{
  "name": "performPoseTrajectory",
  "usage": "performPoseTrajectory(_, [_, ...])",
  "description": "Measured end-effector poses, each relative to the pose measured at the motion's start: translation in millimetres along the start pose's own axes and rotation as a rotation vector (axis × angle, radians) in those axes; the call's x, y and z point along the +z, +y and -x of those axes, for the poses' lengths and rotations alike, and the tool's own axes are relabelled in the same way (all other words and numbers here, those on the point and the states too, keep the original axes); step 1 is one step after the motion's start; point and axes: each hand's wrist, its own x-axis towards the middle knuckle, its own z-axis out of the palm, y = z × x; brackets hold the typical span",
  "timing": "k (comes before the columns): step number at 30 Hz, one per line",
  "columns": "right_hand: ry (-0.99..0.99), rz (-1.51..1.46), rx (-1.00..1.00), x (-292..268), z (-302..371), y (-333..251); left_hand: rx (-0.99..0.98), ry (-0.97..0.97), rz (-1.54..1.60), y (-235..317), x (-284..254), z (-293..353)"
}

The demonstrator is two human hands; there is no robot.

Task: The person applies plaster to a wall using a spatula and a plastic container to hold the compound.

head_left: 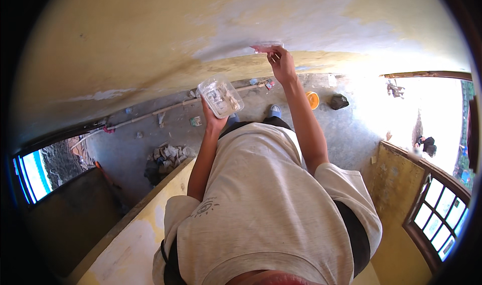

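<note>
My left hand (212, 117) grips a clear plastic container (219, 97) by its near side; some pale paste lies inside it. Out in front, my right hand (281, 63) pinches a flat reddish scraper (265, 48) whose edge is against the wall. That wall (150, 29) is yellow, with whitish-grey patches around and above the scraper. Both arms are stretched forward from my body, the right one farther.
Below on the grey floor stand a yellow bucket (312, 100) and a black plastic bag (339, 102). A long pipe (165, 108) runs along the wall's foot. Crumpled rubbish (170, 157) is heaped at left. A low yellow wall (140, 235) rises close at my left; a bright doorway opens at right.
</note>
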Motion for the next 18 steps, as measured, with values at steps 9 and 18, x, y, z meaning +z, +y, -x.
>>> performPoseTrajectory(9, [-0.145, -0.02, -0.118, 40.9, 90.5, -66.5, -0.011, -0.056, 0.027, -30.0, 12.6, -0.8])
performPoseTrajectory(18, [0.178, 0.215, 0.18, -134.9, -2.3, 2.2, 0.064, -0.042, 0.058, -63.4, 19.0, 7.9])
